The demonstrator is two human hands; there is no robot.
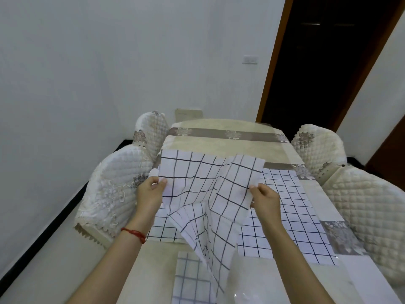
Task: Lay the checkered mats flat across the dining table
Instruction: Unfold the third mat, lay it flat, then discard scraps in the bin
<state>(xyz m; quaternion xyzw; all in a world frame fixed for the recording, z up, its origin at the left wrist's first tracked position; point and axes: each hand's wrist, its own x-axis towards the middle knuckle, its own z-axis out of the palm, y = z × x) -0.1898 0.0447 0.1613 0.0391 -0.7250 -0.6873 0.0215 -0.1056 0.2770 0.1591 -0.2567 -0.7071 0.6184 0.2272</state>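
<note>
Mat held up over the table.
My left hand (151, 191) and right hand (264, 199) each pinch an edge of the sagging mat (208, 187), above the table (230, 143); I read no writing.

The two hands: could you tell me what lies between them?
In the head view, only the lifted checkered mat spans between the left hand and right hand, sagging in folds.

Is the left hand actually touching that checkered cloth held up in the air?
Touching. In the head view the left hand pinches the raised checkered cloth at its left edge, thumb and fingers closed on the fabric.
</note>
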